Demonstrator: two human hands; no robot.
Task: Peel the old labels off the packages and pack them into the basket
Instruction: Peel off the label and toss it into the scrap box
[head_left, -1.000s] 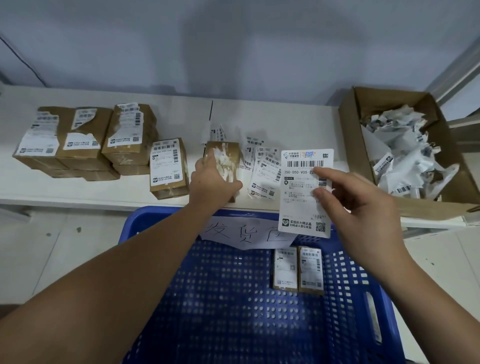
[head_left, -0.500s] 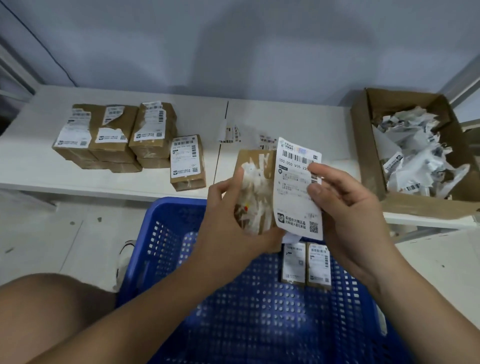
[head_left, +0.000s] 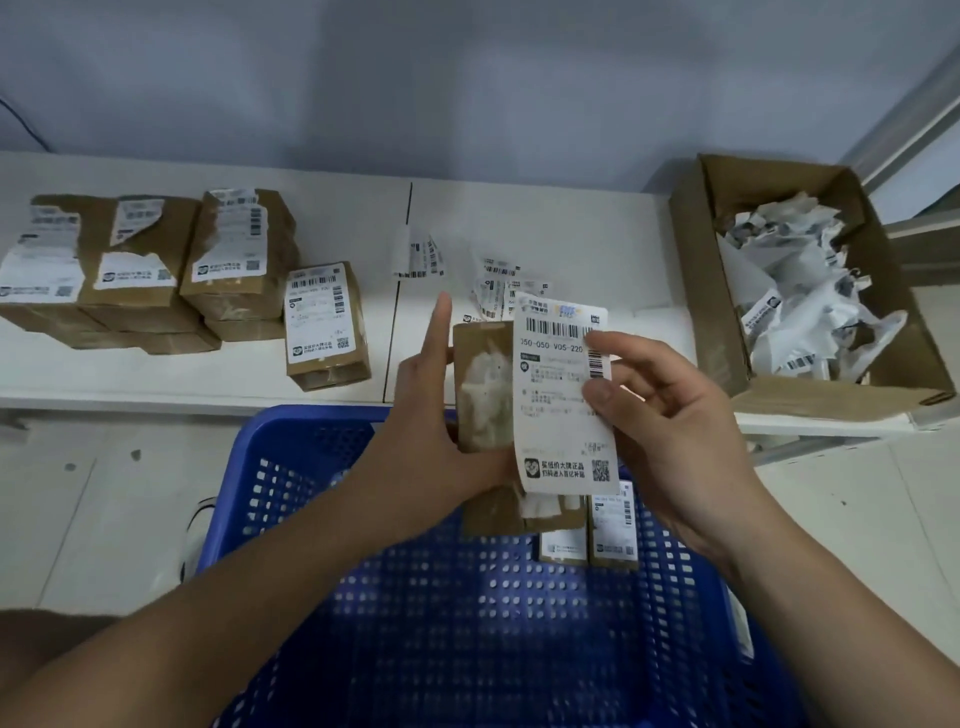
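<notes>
While the left hand (head_left: 431, 431) grips the upright package (head_left: 480, 384), the right hand (head_left: 670, 431) pinches the label (head_left: 558, 405).

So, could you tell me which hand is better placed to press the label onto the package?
The right hand: it already pinches the label beside the package, which the left hand is steadying.

The left hand (head_left: 431, 415) has lifted the package (head_left: 480, 384) beside the held label (head_left: 563, 400).
</notes>
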